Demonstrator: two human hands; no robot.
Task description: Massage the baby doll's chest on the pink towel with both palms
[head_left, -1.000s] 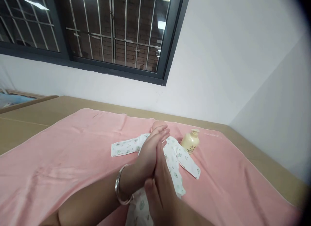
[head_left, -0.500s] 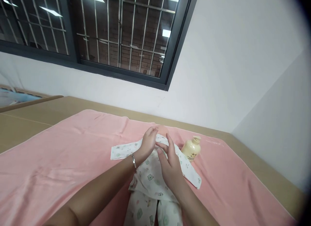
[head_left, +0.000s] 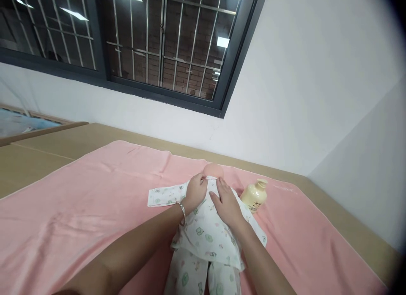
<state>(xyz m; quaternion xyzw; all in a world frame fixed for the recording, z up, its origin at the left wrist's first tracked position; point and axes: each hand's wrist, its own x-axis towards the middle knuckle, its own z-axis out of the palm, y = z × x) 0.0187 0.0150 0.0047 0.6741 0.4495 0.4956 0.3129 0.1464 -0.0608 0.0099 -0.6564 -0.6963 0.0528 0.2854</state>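
Note:
A doll in a white baby top (head_left: 207,235) and matching trousers (head_left: 187,274), printed with small green and pink figures, lies on its back. Its round, bald head (head_left: 213,170) shows just past the collar. My left hand (head_left: 196,193), a silver bangle at its wrist, has its fingers curled at the left side of the collar, apparently pinching the cloth. Flat on the right side of the chest rests my right hand (head_left: 226,204), fingers stretched out and thumb apart. The left sleeve (head_left: 166,195) lies straight out; my right forearm partly covers the other sleeve.
A pale yellow pump bottle (head_left: 254,196) stands right of the doll. Beneath everything spreads a pink blanket (head_left: 95,189) over a tan padded surface (head_left: 47,153). The white wall (head_left: 285,96) and a barred, dark-framed window (head_left: 165,45) rise behind.
Both hands were raised over the chest with palms facing each other. They have come down onto the top, the left at the collar and the right flat. The view has shifted slightly.

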